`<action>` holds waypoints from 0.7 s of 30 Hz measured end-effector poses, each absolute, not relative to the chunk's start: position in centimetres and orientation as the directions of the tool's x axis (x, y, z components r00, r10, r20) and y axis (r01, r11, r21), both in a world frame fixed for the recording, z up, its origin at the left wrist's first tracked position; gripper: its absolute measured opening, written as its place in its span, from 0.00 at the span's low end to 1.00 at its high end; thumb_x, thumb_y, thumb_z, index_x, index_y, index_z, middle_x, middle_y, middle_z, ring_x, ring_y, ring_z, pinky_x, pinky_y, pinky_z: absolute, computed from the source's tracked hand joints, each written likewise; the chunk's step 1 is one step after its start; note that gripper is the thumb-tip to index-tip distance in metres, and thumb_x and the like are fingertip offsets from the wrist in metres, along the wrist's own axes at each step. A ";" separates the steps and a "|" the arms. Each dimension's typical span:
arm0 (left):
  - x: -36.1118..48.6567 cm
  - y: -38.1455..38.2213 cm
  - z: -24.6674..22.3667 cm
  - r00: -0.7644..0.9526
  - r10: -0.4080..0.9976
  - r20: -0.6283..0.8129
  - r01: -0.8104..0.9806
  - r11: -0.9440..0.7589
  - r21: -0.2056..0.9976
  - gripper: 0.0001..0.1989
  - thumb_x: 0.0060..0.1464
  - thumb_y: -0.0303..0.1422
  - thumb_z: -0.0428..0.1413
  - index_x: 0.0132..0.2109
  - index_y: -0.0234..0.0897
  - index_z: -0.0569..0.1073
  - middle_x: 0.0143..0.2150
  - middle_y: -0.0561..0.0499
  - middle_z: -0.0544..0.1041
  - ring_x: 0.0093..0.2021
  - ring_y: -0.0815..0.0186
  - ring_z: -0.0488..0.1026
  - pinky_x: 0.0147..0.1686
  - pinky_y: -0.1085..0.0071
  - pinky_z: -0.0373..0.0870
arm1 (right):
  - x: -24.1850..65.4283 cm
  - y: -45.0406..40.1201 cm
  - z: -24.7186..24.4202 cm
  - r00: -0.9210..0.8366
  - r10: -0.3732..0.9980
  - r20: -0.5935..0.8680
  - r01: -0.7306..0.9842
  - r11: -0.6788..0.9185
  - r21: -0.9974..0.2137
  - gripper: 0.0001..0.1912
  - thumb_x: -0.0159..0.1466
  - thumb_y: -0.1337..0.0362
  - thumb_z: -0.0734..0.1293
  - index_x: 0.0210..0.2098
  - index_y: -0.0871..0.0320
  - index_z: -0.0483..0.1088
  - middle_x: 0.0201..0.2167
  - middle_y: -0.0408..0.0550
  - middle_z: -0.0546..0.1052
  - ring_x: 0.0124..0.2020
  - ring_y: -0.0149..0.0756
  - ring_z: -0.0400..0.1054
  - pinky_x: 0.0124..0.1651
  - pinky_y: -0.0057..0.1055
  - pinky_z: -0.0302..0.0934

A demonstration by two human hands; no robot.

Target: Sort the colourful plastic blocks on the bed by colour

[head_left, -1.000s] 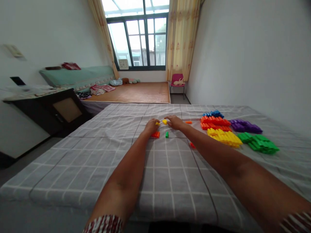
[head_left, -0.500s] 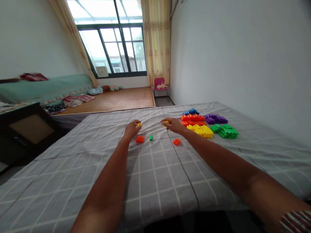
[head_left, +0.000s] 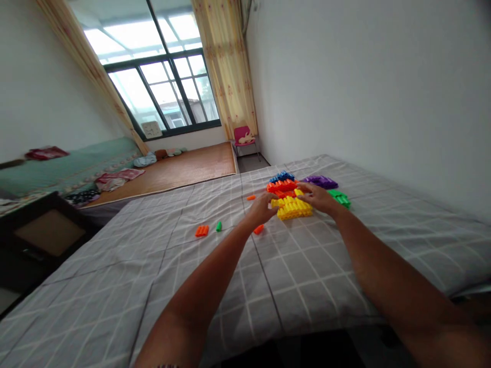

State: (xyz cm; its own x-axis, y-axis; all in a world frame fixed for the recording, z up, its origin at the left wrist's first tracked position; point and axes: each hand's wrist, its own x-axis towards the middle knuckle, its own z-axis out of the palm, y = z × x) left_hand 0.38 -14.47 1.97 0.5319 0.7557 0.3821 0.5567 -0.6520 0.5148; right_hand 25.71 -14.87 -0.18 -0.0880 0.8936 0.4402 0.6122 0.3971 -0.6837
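Observation:
My left hand (head_left: 264, 207) is at the left end of the yellow block pile (head_left: 294, 208), its fingers closed on a small yellow piece (head_left: 273, 203). Over the pile's back right corner, my right hand (head_left: 315, 197) pinches another yellow piece (head_left: 298, 192). Behind the yellow pile are red-orange blocks (head_left: 282, 185) and blue blocks (head_left: 282, 176). Purple blocks (head_left: 321, 181) and green blocks (head_left: 339, 198) sit to the right, the green ones partly hidden by my right hand.
On the grey checked cloth (head_left: 199, 286) lie an orange cluster (head_left: 202, 231), a single green piece (head_left: 219, 226), orange pieces (head_left: 259, 229) near my left forearm and a small orange piece (head_left: 250, 197). A dark cabinet (head_left: 49, 230) stands at the left.
Both hands have moved right with their yellow pieces, from the open cloth to the yellow pile. The camera view has turned right and tilted. A small orange piece now shows behind my left hand.

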 end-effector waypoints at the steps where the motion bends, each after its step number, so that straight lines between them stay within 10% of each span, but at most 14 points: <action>1: 1.1 -14.7 1.6 0.538 0.749 0.388 0.559 -0.661 0.500 0.15 0.50 0.29 0.58 0.47 0.36 0.74 0.46 0.46 0.77 0.45 0.62 0.74 0.50 0.63 0.70 | 25.8 -14.9 -0.3 -0.117 0.883 0.454 0.659 0.411 -0.630 0.23 0.57 0.59 0.68 0.51 0.59 0.71 0.50 0.55 0.76 0.48 0.46 0.71 0.52 0.45 0.65; 8: 3.1 -15.1 -1.0 0.518 0.785 0.340 0.621 -0.619 0.481 0.18 0.51 0.29 0.60 0.51 0.36 0.72 0.52 0.43 0.75 0.54 0.57 0.70 0.57 0.59 0.64 | 26.5 -14.6 -0.8 -0.282 0.839 0.466 0.774 0.486 -0.406 0.17 0.54 0.59 0.70 0.43 0.55 0.76 0.45 0.51 0.79 0.48 0.48 0.71 0.55 0.45 0.60; 17: -2.9 -14.8 2.3 0.525 0.746 0.409 0.607 -0.665 0.434 0.15 0.55 0.34 0.57 0.49 0.37 0.74 0.54 0.45 0.74 0.56 0.61 0.69 0.59 0.63 0.62 | 26.4 -15.1 -0.8 -0.244 0.865 0.439 0.711 0.467 -0.525 0.19 0.60 0.52 0.65 0.44 0.56 0.76 0.43 0.50 0.79 0.43 0.43 0.73 0.47 0.39 0.66; 21: -13.4 -14.4 4.7 0.299 0.911 0.283 0.809 -0.399 0.431 0.15 0.57 0.33 0.53 0.50 0.38 0.75 0.50 0.48 0.78 0.52 0.62 0.72 0.54 0.64 0.67 | 25.7 -15.6 0.2 0.004 0.806 0.591 0.753 0.387 -0.533 0.20 0.63 0.51 0.61 0.43 0.57 0.76 0.40 0.52 0.80 0.39 0.43 0.74 0.42 0.39 0.67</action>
